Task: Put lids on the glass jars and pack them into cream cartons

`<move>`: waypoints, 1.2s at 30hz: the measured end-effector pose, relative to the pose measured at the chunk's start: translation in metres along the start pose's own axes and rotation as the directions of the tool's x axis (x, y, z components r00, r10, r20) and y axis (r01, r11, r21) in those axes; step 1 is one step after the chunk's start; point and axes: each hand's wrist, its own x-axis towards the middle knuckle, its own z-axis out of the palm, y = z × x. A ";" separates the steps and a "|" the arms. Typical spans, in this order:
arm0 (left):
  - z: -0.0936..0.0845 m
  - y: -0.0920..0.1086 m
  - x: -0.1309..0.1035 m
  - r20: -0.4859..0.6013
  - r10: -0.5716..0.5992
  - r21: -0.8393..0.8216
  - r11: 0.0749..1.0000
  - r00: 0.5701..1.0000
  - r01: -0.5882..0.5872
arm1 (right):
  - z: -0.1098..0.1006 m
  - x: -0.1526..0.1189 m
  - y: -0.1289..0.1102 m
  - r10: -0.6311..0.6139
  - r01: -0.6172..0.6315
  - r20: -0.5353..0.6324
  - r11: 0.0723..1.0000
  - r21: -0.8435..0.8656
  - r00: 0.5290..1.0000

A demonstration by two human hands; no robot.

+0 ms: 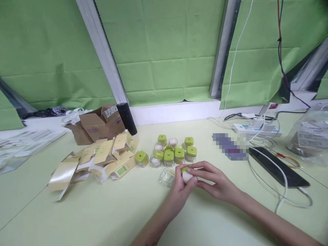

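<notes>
Both hands are closed round a small green lid with a white rounded piece against it. My left hand wraps it from the left, its thumb on the white piece. From the right, the fingertips of my right hand press on it. Just left of my left hand stands an open clear squarish container. Beyond the hands several clear containers with green lids are grouped, with white rounded pieces among them. Another green-lidded container stands at the group's left.
Opened cream cardboard boxes are piled at left, before a brown carton and a black cylinder. At right lie a dark phone, white cables, a power strip and a plastic bag.
</notes>
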 end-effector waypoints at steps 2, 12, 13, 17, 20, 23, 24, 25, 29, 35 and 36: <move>0.000 0.005 -0.001 0.023 0.001 -0.009 1.000 1.000 0.000 | 0.002 -0.001 0.001 0.005 -0.005 -0.009 1.000 0.014 1.000; 0.001 -0.004 0.001 -0.083 0.078 0.123 0.990 0.994 -0.068 | -0.004 0.006 -0.007 0.097 -0.105 0.056 0.980 0.168 0.994; 0.001 -0.004 0.000 -0.083 0.090 0.145 0.986 0.992 -0.078 | -0.005 0.006 -0.006 0.101 -0.109 0.055 0.979 0.170 0.993; 0.001 0.000 -0.003 -0.059 0.125 0.203 0.973 0.990 -0.111 | -0.003 0.004 -0.003 0.074 -0.079 0.045 0.990 0.115 0.996; 0.002 0.002 -0.005 -0.045 0.150 0.218 0.966 0.988 -0.137 | 0.001 0.003 -0.003 0.030 -0.028 -0.030 0.996 0.084 0.999; 0.005 0.003 -0.006 -0.055 0.168 0.197 0.968 0.984 -0.154 | 0.006 0.002 -0.004 -0.006 0.012 -0.103 0.998 0.056 0.995; 0.005 0.004 -0.006 -0.057 0.163 0.177 0.973 0.985 -0.151 | 0.007 0.001 -0.004 -0.010 0.016 -0.118 0.999 0.046 0.993; 0.006 0.004 -0.006 -0.060 0.156 0.151 0.978 0.986 -0.146 | 0.008 0.001 -0.004 -0.012 0.016 -0.128 0.999 0.035 0.992; 0.005 0.003 -0.003 -0.072 0.112 0.053 0.993 0.991 -0.108 | 0.007 0.001 -0.004 -0.016 0.016 -0.078 1.000 0.003 0.997; 0.003 0.003 -0.002 -0.044 0.080 -0.002 0.997 0.996 -0.080 | 0.003 0.001 -0.003 -0.022 0.021 -0.005 0.999 -0.039 1.000; 0.003 0.005 -0.002 -0.037 0.063 -0.013 0.998 0.997 -0.063 | 0.003 0.000 -0.003 -0.022 0.022 0.000 0.999 -0.038 1.000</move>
